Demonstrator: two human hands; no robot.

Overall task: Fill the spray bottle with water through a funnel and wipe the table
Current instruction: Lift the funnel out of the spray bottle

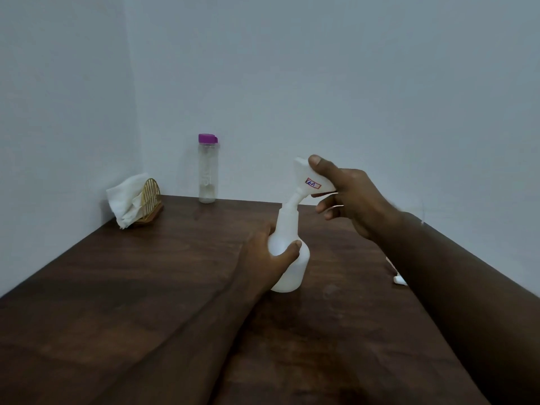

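The left hand (263, 255) has the spray bottle (293, 273) wrapped at the shoulder, thumb across the front, and the bottle stands on the table (146, 287) around the middle, a little toward the right edge. The right hand (353, 197) pinches the white funnel (309, 178) by its wide mouth, thumb on the rim. The funnel's spout sits in the bottle's open neck, but the funnel leans well over to the right.

This looks like the seating step. To do it well, the funnel wants bringing upright so the spout drops straight into the neck and the mouth faces up. The left hand's grip should stay firm on that light plastic body, which would tip easily.

The water bottle (207, 171) with its purple lid waits capped at the far edge, against the wall (292, 68), so no pouring yet. Tissues (125, 200) sit in a gold wire holder (150, 197) at the far left corner, ready for the wipe. A small white piece (399, 279) peeks out beside the right forearm near the right edge, possibly the spray head, though most of it is hidden. The tabletop is dark wood grain, set into a corner of plain pale walls in dim light.
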